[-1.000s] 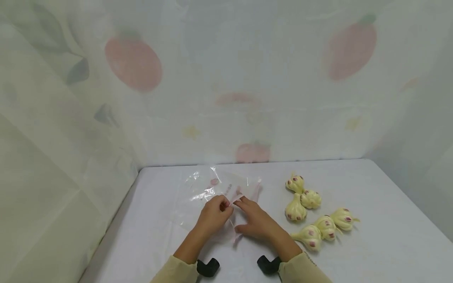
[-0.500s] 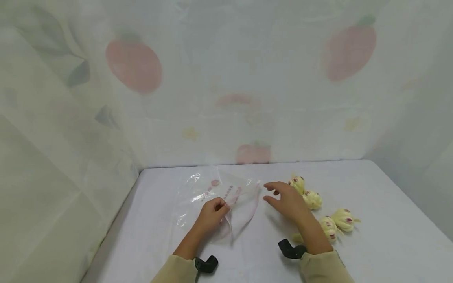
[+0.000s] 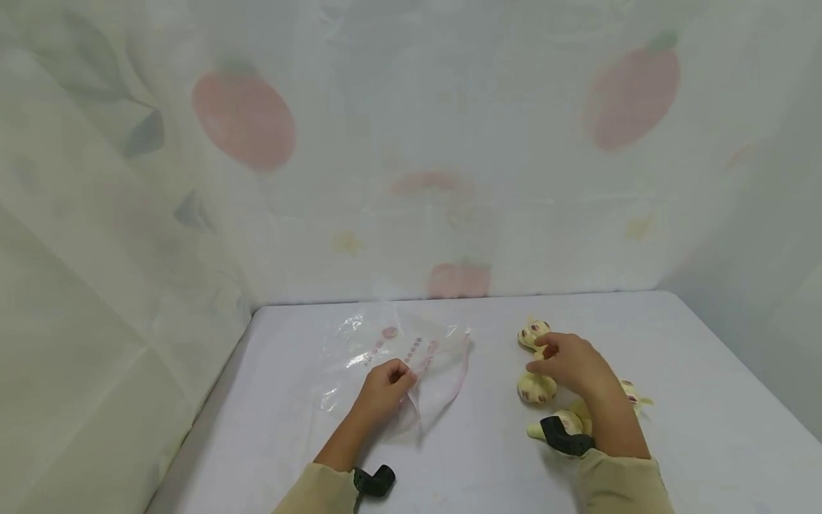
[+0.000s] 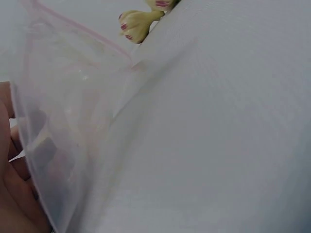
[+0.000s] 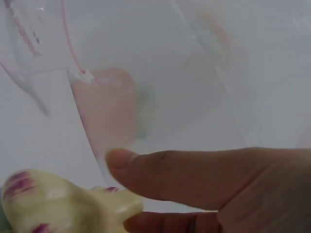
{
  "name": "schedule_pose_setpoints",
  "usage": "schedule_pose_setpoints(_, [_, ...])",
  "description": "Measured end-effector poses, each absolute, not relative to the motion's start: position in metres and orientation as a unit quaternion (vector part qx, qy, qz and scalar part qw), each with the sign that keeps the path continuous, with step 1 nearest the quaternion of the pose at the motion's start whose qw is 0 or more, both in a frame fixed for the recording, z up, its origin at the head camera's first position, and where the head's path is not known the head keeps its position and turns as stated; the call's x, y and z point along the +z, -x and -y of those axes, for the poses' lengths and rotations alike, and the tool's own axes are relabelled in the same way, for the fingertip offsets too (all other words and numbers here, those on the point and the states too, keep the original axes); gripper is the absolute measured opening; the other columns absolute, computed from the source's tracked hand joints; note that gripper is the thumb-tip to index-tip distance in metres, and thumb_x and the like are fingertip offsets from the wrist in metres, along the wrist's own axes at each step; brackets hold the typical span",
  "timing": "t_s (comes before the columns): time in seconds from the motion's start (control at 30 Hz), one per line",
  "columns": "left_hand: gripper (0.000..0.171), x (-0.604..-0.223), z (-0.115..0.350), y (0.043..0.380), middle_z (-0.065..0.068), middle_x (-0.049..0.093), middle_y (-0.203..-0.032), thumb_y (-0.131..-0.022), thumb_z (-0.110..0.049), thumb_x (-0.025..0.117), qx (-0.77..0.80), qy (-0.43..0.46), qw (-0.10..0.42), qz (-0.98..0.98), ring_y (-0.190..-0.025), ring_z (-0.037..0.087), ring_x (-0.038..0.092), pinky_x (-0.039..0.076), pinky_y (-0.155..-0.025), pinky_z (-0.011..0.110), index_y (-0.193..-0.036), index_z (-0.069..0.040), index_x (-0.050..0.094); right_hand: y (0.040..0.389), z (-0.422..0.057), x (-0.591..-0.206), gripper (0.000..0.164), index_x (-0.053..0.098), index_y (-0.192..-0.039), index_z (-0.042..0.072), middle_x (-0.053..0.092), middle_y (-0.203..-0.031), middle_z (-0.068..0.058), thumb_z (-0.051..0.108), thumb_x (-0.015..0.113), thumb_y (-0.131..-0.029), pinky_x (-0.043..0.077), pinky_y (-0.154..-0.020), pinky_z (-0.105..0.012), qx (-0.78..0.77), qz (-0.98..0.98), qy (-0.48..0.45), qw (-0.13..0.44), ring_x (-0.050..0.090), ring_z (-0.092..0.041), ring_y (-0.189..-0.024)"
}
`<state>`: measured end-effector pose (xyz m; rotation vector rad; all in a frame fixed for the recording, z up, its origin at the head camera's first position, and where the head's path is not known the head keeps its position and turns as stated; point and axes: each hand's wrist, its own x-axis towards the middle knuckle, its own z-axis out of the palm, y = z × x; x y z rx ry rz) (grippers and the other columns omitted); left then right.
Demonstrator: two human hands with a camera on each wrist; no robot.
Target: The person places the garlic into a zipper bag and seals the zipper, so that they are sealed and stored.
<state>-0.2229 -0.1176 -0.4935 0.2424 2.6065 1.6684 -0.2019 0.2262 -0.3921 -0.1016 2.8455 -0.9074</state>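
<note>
My left hand (image 3: pixel 384 389) pinches the near edge of a clear zip bag (image 3: pixel 443 378) with pink print and a pink zip strip. In the left wrist view, fingers (image 4: pixel 19 189) show beside and through the film of the bag (image 4: pixel 68 121), whose mouth gapes. Over a group of garlic bulbs is my right hand (image 3: pixel 574 364), thumb and fingers apart around the stem of one garlic bulb (image 3: pixel 536 389). The right wrist view shows that bulb (image 5: pixel 53 204) close to the thumb (image 5: pixel 170 174); a firm grip on its stem is not visible.
Another garlic bulb (image 3: pixel 533 333) lies just beyond the right hand. Nearer me, more bulbs (image 3: pixel 568 421) are partly covered by the right forearm and the black wrist camera (image 3: pixel 565 437). A printed curtain (image 3: pixel 359 178) hangs behind the white table (image 3: pixel 449 471).
My right hand has let go of the bag and moved right to the garlic bulbs. The left hand has kept its pinch on the bag's edge, and the bag mouth has spread apart.
</note>
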Motion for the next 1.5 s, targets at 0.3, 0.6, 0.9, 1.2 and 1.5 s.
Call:
schedule_pose_setpoints(0.3, [0.013, -0.496, 0.118, 0.224, -0.003, 0.054, -0.069, -0.092, -0.021, 0.064, 0.540, -0.068, 0.021, -0.839, -0.061, 0.011, 0.051, 0.045, -0.052, 0.024, -0.083, -0.012, 0.060, 0.211, -0.217, -0.410, 0.050, 0.066, -0.120, 0.003, 0.065, -0.096, -0.005, 0.029, 0.078, -0.079, 0.047, -0.071, -0.036, -0.298, -0.949, 0.045, 0.090, 0.057, -0.019, -0.083])
schedule_pose_setpoints(0.6, [0.013, -0.496, 0.117, 0.225, -0.002, 0.054, -0.070, -0.092, -0.020, 0.064, 0.538, -0.074, 0.019, -0.839, -0.061, 0.011, 0.051, 0.045, -0.051, 0.024, -0.084, -0.011, 0.060, 0.214, -0.202, -0.419, 0.046, 0.068, -0.113, 0.005, 0.067, -0.099, -0.005, 0.033, 0.079, -0.079, 0.049, -0.075, -0.039, -0.308, -0.946, 0.071, 0.069, 0.060, -0.020, -0.088])
schedule_pose_setpoints(0.9, [0.014, -0.495, 0.117, 0.225, -0.001, 0.053, -0.069, -0.092, -0.020, 0.064, 0.548, -0.068, 0.025, -0.833, -0.057, 0.012, 0.050, 0.045, -0.049, 0.024, -0.084, -0.010, 0.060, 0.217, -0.193, -0.429, 0.047, 0.067, -0.112, 0.011, 0.069, -0.107, -0.008, 0.039, 0.081, -0.077, 0.050, -0.081, -0.044, -0.307, -0.947, 0.067, 0.062, 0.064, -0.025, -0.097])
schedule_pose_setpoints(1.2, [0.013, -0.495, 0.116, 0.224, -0.002, 0.053, -0.069, -0.092, -0.020, 0.064, 0.547, -0.069, 0.025, -0.834, -0.059, 0.012, 0.050, 0.045, -0.050, 0.024, -0.084, -0.010, 0.060, 0.221, -0.182, -0.436, 0.033, 0.058, -0.101, 0.012, 0.064, -0.107, -0.008, 0.027, 0.080, -0.081, 0.048, -0.073, -0.037, -0.334, -0.940, 0.064, 0.030, 0.059, -0.021, -0.088])
schedule_pose_setpoints(1.5, [0.014, -0.492, 0.116, 0.222, -0.002, 0.053, -0.071, -0.092, -0.020, 0.064, 0.546, -0.067, 0.024, -0.835, -0.061, 0.012, 0.050, 0.045, -0.051, 0.023, -0.084, -0.010, 0.060, 0.219, -0.170, -0.437, 0.033, 0.067, -0.121, 0.015, 0.065, -0.126, -0.009, 0.024, 0.070, -0.089, 0.046, -0.096, -0.051, -0.311, -0.944, 0.105, 0.024, 0.058, -0.032, -0.118])
